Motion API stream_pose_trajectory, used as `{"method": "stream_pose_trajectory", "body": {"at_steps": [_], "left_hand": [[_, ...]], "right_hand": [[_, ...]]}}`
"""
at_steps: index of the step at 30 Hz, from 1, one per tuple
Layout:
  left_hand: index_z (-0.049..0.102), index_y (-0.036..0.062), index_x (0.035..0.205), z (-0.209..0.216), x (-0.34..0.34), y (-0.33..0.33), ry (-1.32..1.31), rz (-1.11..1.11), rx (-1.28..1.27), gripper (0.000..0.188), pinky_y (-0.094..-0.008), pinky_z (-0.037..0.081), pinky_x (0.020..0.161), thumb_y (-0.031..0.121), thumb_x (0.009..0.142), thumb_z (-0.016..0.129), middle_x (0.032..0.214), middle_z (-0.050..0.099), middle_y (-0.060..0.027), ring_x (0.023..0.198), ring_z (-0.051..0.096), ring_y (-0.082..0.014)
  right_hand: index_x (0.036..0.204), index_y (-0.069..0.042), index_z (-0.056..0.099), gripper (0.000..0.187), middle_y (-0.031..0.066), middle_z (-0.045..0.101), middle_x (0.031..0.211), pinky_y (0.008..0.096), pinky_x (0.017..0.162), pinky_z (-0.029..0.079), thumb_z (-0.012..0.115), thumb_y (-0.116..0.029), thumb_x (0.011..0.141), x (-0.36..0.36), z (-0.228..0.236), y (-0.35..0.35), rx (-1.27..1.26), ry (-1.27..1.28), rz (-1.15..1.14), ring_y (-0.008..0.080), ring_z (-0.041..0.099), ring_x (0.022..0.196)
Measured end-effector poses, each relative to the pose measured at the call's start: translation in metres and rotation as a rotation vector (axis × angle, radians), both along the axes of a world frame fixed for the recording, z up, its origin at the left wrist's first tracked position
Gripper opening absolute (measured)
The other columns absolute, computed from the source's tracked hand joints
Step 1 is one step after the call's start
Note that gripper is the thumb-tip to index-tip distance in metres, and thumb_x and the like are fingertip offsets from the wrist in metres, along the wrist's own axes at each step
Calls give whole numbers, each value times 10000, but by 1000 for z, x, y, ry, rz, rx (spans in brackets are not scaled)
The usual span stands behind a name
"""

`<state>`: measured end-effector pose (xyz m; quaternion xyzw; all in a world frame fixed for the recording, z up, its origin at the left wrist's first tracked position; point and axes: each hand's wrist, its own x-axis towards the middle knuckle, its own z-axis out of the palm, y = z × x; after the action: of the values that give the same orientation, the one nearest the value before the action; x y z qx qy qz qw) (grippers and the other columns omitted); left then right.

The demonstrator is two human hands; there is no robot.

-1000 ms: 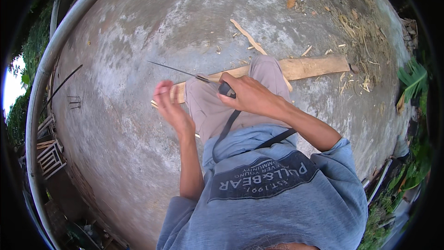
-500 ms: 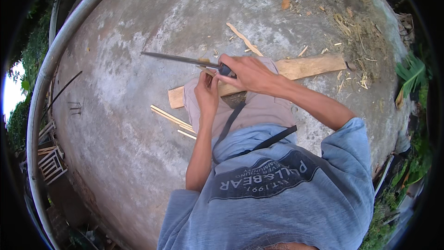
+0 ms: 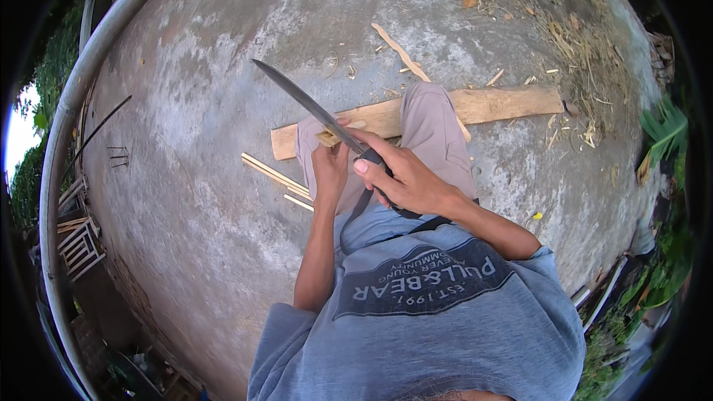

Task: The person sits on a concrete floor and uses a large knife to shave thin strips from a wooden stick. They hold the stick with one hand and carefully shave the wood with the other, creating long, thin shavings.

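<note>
My right hand [image 3: 416, 184] is wrapped round the black handle of a long knife [image 3: 293, 96], whose blade points up and to the left. In my left hand [image 3: 328, 174] a short pale strip of bamboo or wood [image 3: 325, 137] is pinched, its far end beside the blade. The blade crosses close over the strip; whether they touch I cannot tell. Beyond my hands a long wooden plank [image 3: 509, 104] lies crosswise, partly hidden by my knee. Several thin pale sticks [image 3: 271, 176] rest on the ground left of my left forearm.
A crooked wood strip [image 3: 401, 52] lies on the concrete floor [image 3: 193, 200] beyond the plank. Shavings [image 3: 589, 134] are scattered at the plank's right end. A long rounded pole [image 3: 65, 126] curves along the left, and green plants [image 3: 663, 130] stand at the right.
My right hand has come down toward my body with the knife, and the blade now slants more steeply upward. My left hand has dropped slightly, still gripping the strip.
</note>
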<state>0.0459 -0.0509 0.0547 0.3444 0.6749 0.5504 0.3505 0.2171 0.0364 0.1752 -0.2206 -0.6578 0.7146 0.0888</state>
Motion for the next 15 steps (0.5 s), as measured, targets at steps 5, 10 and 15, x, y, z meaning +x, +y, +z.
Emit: {"method": "stream_pose_trajectory", "body": {"at_steps": [5,10,15], "left_hand": [[618,-45,1249,7,7,2,-72,27,18,294,-266,510,875,9,960,618,1225,636,-80,1028,614,-124],[619,-13,1298,-3,7,3,40,37,69,318,-288,550,823,-40,988,553,1088,686,-83,947,648,-128],[617,-27,1304,4,4,4,91,-10,22,319,-319,537,937,-35,989,567,1203,681,-129,1083,646,-174]], "right_hand": [[1503,10,360,628,185,655,796,359,567,489,471,-418,1056,-5,4,-3,115,30,-29,202,612,533],[1521,-8,343,644,186,657,850,355,564,494,453,-443,1060,-4,1,-5,20,-21,0,185,597,531],[1547,-14,309,689,154,635,806,343,544,487,441,-481,1059,-2,7,-1,-17,-56,30,163,577,513]]}}
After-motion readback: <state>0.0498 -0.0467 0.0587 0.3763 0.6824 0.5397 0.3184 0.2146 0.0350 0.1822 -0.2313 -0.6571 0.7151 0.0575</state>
